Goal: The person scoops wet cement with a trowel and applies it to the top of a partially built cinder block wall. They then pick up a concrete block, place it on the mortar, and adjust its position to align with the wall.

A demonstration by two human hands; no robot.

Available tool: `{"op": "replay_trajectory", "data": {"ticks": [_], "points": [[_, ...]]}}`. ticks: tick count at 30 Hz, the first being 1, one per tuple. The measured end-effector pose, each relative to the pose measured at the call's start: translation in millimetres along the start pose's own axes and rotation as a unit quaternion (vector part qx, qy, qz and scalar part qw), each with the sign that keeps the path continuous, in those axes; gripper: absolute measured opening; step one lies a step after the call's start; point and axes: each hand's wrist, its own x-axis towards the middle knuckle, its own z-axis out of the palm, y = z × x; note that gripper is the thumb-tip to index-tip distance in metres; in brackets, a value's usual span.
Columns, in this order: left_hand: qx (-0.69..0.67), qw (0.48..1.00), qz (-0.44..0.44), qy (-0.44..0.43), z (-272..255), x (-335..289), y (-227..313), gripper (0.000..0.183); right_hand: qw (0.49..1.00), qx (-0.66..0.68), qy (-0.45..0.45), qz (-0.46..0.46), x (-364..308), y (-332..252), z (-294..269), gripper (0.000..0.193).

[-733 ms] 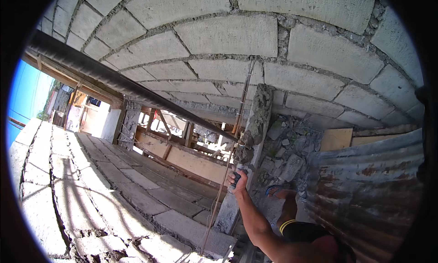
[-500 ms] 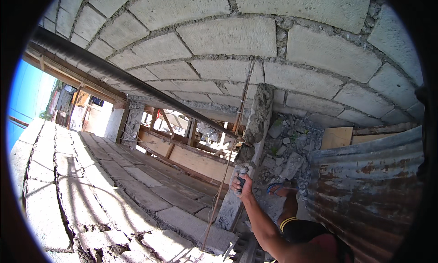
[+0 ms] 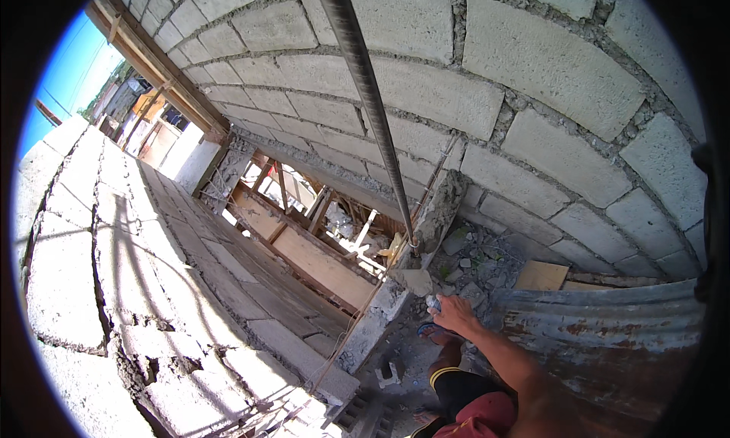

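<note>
A daylight scene with harsh contrast fills a round fisheye view ringed in black. Vivid blue sky (image 3: 76, 65) shows at 10 o'clock. Toward 8 o'clock, strong sun bleaches a block wall (image 3: 61, 286) almost white, and thin dark shadows streak across it. From 12 to 3 o'clock, a second block wall (image 3: 555, 58) sits in soft, even shade, its straight courses bowed into arcs. Toward 5 o'clock, the right hand (image 3: 456, 314) is also shaded; the small tool (image 3: 434, 303) it grips is hard to make out, grey against grey. A purple fringe tints the left rim.
</note>
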Motion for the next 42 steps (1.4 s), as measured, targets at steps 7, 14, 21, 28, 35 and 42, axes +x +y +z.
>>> {"op": "replay_trajectory", "data": {"ticks": [7,14,21,28,35,42], "points": [[-0.038,0.998,-0.046,0.021,47.2,-1.6,-37.6,0.035,0.968,-0.233,0.023,-0.086,58.1,108.4,-43.5,0.053],[-0.001,0.999,-0.026,0.018,80.1,26.8,18.7,0.035,0.972,-0.145,-0.073,-0.17,57.5,173.2,-21.6,0.054],[0.041,0.999,-0.007,0.031,95.7,39.3,38.9,0.035,0.967,-0.161,0.009,-0.197,229.1,207.2,-54.4,0.049],[0.049,0.998,0.016,0.034,102.1,26.5,39.0,0.035,0.997,0.021,-0.079,0.016,140.3,219.1,-54.3,0.054],[0.038,0.997,0.048,0.052,104.6,11.6,-19.4,0.035,0.409,0.9,-0.077,0.127,64.7,88.3,162.2,0.02],[-0.027,0.993,0.081,0.085,114.5,-50.6,-44.4,0.034,0.526,0.694,-0.296,0.393,-79.2,-98.2,284.0,0.027]]}}
